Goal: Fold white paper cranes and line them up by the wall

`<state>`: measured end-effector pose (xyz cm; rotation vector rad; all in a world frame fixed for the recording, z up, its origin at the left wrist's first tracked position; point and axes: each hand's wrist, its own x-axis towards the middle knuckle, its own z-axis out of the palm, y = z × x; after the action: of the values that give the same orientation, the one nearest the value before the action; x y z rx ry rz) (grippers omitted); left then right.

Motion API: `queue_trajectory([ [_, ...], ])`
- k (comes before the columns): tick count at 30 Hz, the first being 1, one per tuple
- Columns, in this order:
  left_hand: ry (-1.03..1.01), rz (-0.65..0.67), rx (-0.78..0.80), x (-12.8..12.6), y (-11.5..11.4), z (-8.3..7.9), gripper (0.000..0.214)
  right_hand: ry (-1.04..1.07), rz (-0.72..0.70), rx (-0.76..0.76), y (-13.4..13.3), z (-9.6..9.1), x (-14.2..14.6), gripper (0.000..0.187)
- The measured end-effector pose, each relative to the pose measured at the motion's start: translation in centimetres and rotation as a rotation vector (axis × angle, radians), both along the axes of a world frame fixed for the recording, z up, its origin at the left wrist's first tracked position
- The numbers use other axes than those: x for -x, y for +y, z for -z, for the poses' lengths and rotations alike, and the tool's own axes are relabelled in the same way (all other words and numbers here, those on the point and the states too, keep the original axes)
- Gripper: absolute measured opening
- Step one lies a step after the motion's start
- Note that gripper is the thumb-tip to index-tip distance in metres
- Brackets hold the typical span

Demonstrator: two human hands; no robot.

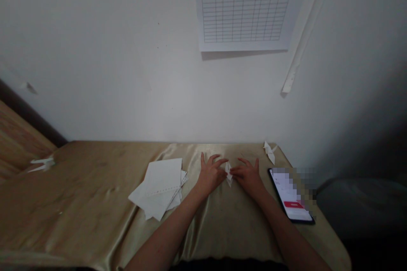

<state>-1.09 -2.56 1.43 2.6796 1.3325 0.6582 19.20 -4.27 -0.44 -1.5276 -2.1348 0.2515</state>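
Observation:
Between my two hands is a small piece of folded white paper (pixel 229 176), long and pointed at its near end. My left hand (pixel 212 172) pinches its left side with thumb and forefinger, the other fingers raised and spread. From the right, my right hand (pixel 248 174) pinches the opposite side in the same way. The fingertips cover part of the folds. A folded paper crane (pixel 269 152) rests beyond my right hand near the back corner of the table.
A gold satin cloth (pixel 95 203) covers the table. Loose white sheets (pixel 162 182) lie stacked left of my left arm. A lit phone (pixel 288 194) lies at the right edge. Another folded white paper piece (pixel 43 163) sits far left. The wall bears a printed chart (pixel 244 12).

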Motion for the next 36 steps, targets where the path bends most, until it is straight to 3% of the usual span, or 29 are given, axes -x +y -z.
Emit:
queue_trajectory([
  [12, 0.018, -0.049, 0.050, 0.1, 0.1, 0.5, 0.015, -0.125, -0.042, -0.031, -0.4, -1.1, 0.3, 0.033],
  [18, 0.048, -0.074, 0.161, 0.5, 0.4, -0.2, 0.017, -0.134, -0.050, 0.056, -0.9, -1.9, -0.2, 0.037],
  [21, 0.054, -0.082, 0.244, 1.0, 0.6, -0.5, 0.020, -0.121, -0.035, 0.069, -1.0, -2.1, 0.0, 0.028],
  [27, 0.011, -0.105, 0.313, 1.2, 0.7, -0.2, 0.031, -0.091, 0.025, 0.053, -0.7, -1.5, 0.6, 0.028],
  [36, 0.017, -0.090, 0.245, 0.2, 0.4, 1.0, 0.015, -0.102, 0.027, 0.048, -0.1, -0.4, 0.4, 0.014],
])
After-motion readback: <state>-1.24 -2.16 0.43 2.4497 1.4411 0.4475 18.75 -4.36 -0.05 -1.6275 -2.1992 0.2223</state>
